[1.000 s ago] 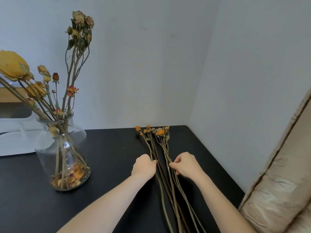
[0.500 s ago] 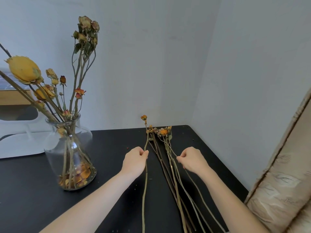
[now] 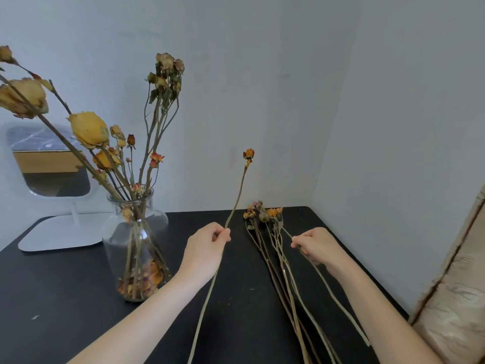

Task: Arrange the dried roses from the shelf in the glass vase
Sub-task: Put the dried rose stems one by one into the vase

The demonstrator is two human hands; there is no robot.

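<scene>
A clear glass vase [image 3: 136, 248] stands on the black table [image 3: 65, 292] at the left, with several dried yellow and orange roses [image 3: 89, 130] in it and loose petals at its bottom. My left hand [image 3: 207, 248] pinches one long dried rose stem [image 3: 237, 198] and holds it tilted up off the table, its small orange bud [image 3: 248, 154] raised against the wall. A bundle of dried roses [image 3: 267, 232] lies on the table to the right of it. My right hand [image 3: 315, 245] is closed on a thin stem [image 3: 336, 300] at the bundle's right side.
A white-framed mirror [image 3: 49, 161] on a flat white base stands behind the vase at the far left. Pale walls meet in a corner just behind the table. A beige padded surface [image 3: 456, 290] borders the table's right edge.
My left hand has lifted one rose stem out of the bundle and raised it, moving left toward the vase. My right hand has shifted right along the bundle.
</scene>
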